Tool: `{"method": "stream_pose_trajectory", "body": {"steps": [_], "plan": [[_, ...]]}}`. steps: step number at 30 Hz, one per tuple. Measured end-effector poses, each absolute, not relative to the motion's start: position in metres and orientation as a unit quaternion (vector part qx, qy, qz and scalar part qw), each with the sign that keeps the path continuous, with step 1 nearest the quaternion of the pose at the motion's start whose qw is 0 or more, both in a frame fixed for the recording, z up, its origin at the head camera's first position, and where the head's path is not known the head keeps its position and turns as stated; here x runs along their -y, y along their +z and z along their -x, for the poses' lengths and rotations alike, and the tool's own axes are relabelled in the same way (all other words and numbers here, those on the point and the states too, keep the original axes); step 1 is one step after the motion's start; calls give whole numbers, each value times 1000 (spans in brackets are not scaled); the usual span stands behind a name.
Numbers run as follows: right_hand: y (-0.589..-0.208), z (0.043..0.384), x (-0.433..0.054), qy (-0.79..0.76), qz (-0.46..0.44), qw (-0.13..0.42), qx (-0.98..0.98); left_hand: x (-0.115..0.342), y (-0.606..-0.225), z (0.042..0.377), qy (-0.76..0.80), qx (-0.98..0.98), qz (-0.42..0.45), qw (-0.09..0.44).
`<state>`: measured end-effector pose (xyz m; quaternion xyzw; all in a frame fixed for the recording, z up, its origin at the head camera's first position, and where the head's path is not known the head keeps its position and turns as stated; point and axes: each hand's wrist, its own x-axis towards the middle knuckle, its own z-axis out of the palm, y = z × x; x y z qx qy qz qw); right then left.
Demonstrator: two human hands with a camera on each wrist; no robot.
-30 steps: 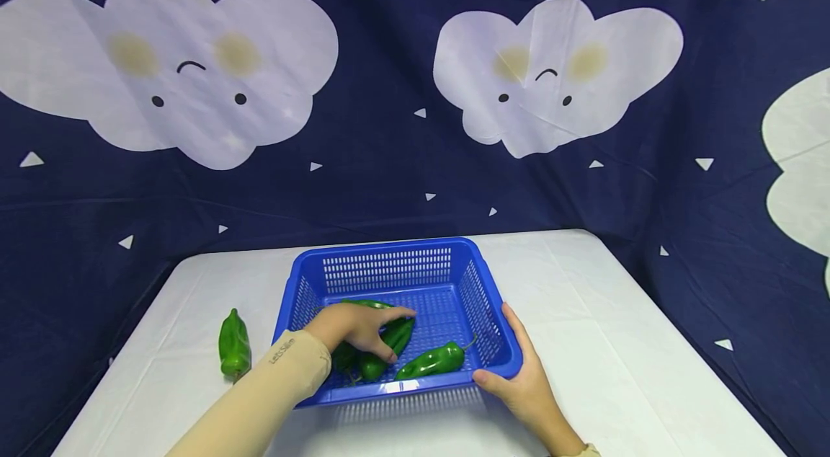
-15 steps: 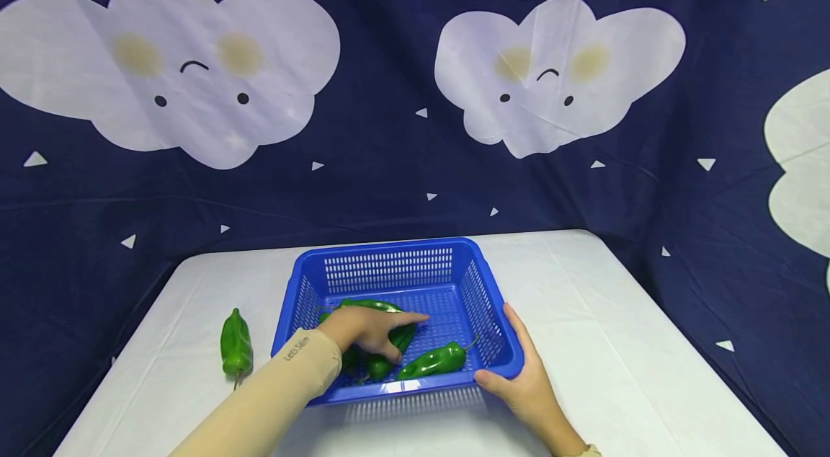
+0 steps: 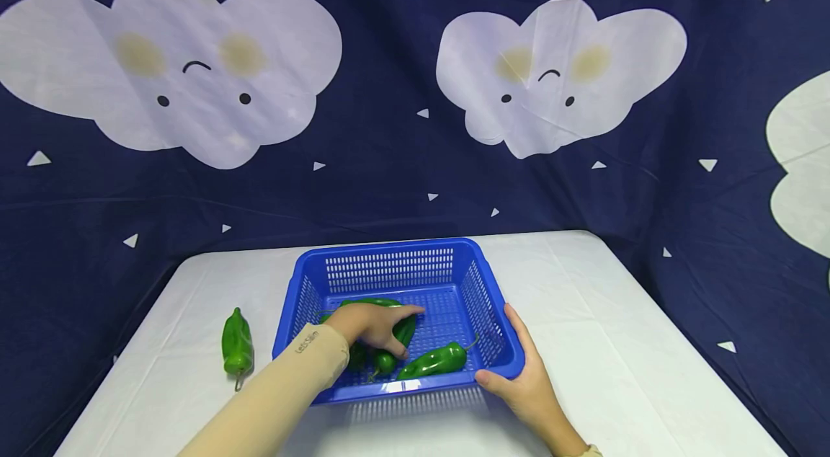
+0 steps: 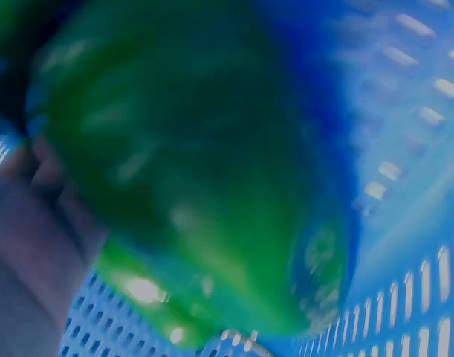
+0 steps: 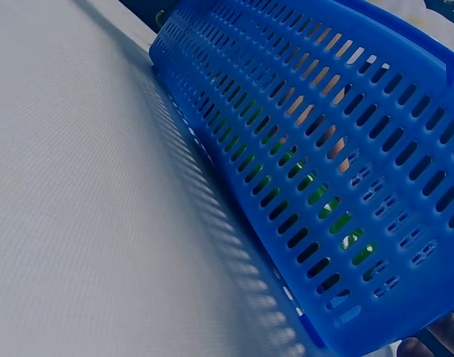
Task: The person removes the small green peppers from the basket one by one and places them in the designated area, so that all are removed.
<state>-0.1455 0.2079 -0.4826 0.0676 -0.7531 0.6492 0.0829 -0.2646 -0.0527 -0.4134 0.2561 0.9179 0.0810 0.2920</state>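
Note:
My left hand (image 3: pixel 375 326) reaches down into a blue plastic basket (image 3: pixel 389 249), thumb and index finger spread around a green pepper (image 3: pixel 405 331). In the left wrist view a green pepper (image 4: pixel 189 149) fills the middle, blurred, with curled fingers along its left side. The hand and forearm partly hide other peppers at the basket's left. Another green pepper (image 3: pixel 433 362) lies by the basket's front wall, its stem pointing right. At the front right corner, my right hand (image 3: pixel 528 385) grips the basket's rim, thumb on the front side and fingers along the right side.
Outside the basket, to its left, a single green pepper (image 3: pixel 237 343) lies on the white-covered table (image 3: pixel 622 370). Behind the table hangs a dark blue cloth (image 3: pixel 389 176) printed with clouds. Slots in the basket wall (image 5: pixel 301 149) show green peppers inside.
My left hand has shifted a little to the right inside the basket, and the pepper below it has moved right too. My right hand keeps its hold on the corner.

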Motion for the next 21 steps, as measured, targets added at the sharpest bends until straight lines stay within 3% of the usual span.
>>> {"method": "stream_pose_trajectory", "body": {"steps": [21], "plan": [[-483, 146, -210, 643, -71, 85, 758, 43, -417, 269, 99, -925, -231, 284]]}}
